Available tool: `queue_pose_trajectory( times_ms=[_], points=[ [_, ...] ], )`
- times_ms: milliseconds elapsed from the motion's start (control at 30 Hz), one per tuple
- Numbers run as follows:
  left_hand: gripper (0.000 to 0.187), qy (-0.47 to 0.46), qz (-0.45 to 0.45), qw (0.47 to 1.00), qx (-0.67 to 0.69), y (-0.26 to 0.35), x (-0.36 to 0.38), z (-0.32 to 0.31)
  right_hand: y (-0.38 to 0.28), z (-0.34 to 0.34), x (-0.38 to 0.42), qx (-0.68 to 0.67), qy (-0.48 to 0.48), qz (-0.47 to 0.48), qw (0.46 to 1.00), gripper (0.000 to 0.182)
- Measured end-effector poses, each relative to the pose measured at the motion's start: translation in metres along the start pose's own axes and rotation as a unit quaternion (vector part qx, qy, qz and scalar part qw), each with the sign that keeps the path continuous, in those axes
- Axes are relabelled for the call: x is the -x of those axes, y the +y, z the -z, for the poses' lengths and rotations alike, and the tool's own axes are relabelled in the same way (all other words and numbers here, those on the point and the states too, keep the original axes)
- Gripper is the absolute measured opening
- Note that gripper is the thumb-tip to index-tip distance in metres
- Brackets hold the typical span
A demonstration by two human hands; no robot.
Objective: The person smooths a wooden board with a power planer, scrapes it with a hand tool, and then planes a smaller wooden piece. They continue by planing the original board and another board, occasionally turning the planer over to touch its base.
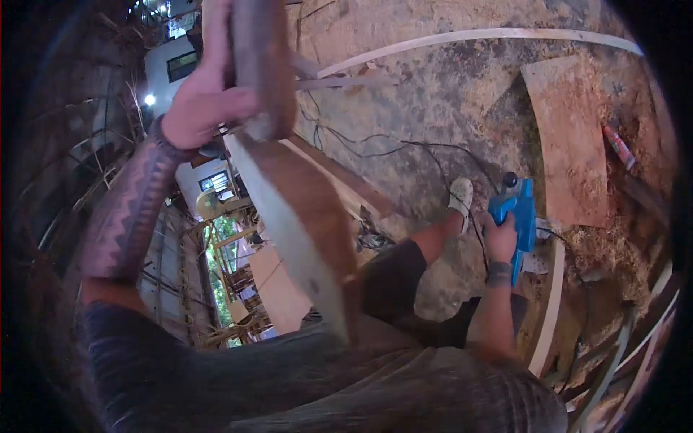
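My left hand (206,105) is raised at the upper left and grips a thick wooden piece (263,65), its thumb pressed across the lower end. Some of the fingers are hidden behind the wood, and the piece is blurred. Close below it, a large curved wooden plank (310,209) slants down across my body, with a pale face and a brown edge. Low on the right, my right hand (500,238) is wrapped round the handle of a blue electric planer (525,209), which has a dark front knob. A cord trails from the planer.
Behind the planer lies a flat wooden sheet (570,144) among wood shavings, with a red tube (619,148) beside it. A long pale strip (476,34) curves across the dirty floor. Black cables (390,150) snake near my shoe (460,195). Timber lengths (628,361) are piled at lower right.
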State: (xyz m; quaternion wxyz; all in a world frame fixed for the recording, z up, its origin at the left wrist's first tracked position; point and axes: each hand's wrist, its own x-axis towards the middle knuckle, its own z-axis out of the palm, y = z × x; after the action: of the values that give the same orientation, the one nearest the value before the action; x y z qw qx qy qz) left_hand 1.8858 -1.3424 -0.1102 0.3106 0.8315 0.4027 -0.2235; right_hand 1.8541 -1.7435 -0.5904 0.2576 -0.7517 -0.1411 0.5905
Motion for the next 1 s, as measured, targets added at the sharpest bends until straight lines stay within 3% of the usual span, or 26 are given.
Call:
queue_pose_trajectory(
  times_ms=[133, 200, 267, 333, 400, 433, 467, 500, 533, 600, 733, 800, 833, 867, 900, 1000],
  points=[
    [0.136, -0.017, 0.004, 1.000, 0.016, -0.002, 0.004, 0.001, -0.014, 0.010, 0.009, -0.230, 0.050, 0.029, 0.971, 0.061],
    [0.136, 0.019, -0.038, 0.999, 0.010, -0.021, -0.002, -0.005, -0.020, 0.019, 0.028, -0.313, 0.048, 0.062, 0.947, 0.052],
    [0.146, 0.131, 0.005, 0.964, -0.230, -0.005, 0.003, -0.011, -0.008, 0.022, 0.025, -0.383, 0.045, 0.116, 0.915, 0.045],
    [0.147, 0.112, 0.012, 0.985, -0.128, 0.000, 0.008, -0.008, -0.058, 0.061, 0.068, -0.355, 0.039, 0.125, 0.926, 0.043],
    [0.145, 0.143, 0.015, 0.982, -0.124, -0.007, 0.008, -0.012, -0.117, 0.084, 0.126, -0.438, -0.008, 0.114, 0.892, 0.042],
    [0.145, 0.155, 0.007, 0.982, -0.109, -0.007, 0.007, -0.015, -0.124, 0.100, 0.143, -0.359, 0.008, 0.148, 0.922, 0.039],
    [0.144, 0.146, 0.018, 0.983, -0.105, -0.008, 0.006, -0.012, -0.134, 0.115, 0.162, -0.194, 0.060, 0.211, 0.956, 0.036],
    [0.144, 0.130, 0.017, 0.987, -0.097, -0.008, 0.005, -0.010, -0.146, 0.133, 0.188, -0.060, 0.113, 0.251, 0.960, 0.033],
    [0.144, 0.127, 0.012, 0.987, -0.101, -0.002, 0.013, -0.004, -0.162, 0.145, 0.212, -0.013, 0.138, 0.265, 0.954, 0.031],
    [0.144, 0.142, 0.005, 0.984, -0.104, -0.002, 0.019, -0.009, -0.219, 0.158, 0.264, -0.206, 0.111, 0.179, 0.955, 0.026],
    [0.142, 0.219, 0.010, 0.971, -0.097, -0.017, 0.005, -0.026, -0.268, 0.183, 0.343, -0.168, 0.110, 0.171, 0.965, 0.023],
    [0.111, 0.240, -0.154, 0.956, 0.063, -0.046, -0.011, -0.027, -0.267, 0.194, 0.358, -0.133, 0.148, 0.195, 0.960, 0.023],
    [0.096, 0.234, -0.236, 0.916, 0.223, -0.057, -0.010, -0.030, -0.279, 0.197, 0.377, -0.081, 0.175, 0.223, 0.955, 0.027],
    [0.081, 0.207, -0.319, 0.848, 0.368, -0.067, -0.006, -0.033, -0.329, 0.184, 0.422, 0.008, 0.241, 0.140, 0.960, 0.037],
    [0.076, 0.242, -0.281, 0.829, 0.419, -0.073, 0.027, -0.040, -0.325, 0.190, 0.423, 0.021, 0.237, 0.175, 0.955, 0.039],
    [0.030, 0.272, -0.297, 0.760, 0.510, -0.117, 0.140, -0.055, -0.282, 0.211, 0.420, -0.004, 0.207, 0.249, 0.946, 0.045]
  ],
)
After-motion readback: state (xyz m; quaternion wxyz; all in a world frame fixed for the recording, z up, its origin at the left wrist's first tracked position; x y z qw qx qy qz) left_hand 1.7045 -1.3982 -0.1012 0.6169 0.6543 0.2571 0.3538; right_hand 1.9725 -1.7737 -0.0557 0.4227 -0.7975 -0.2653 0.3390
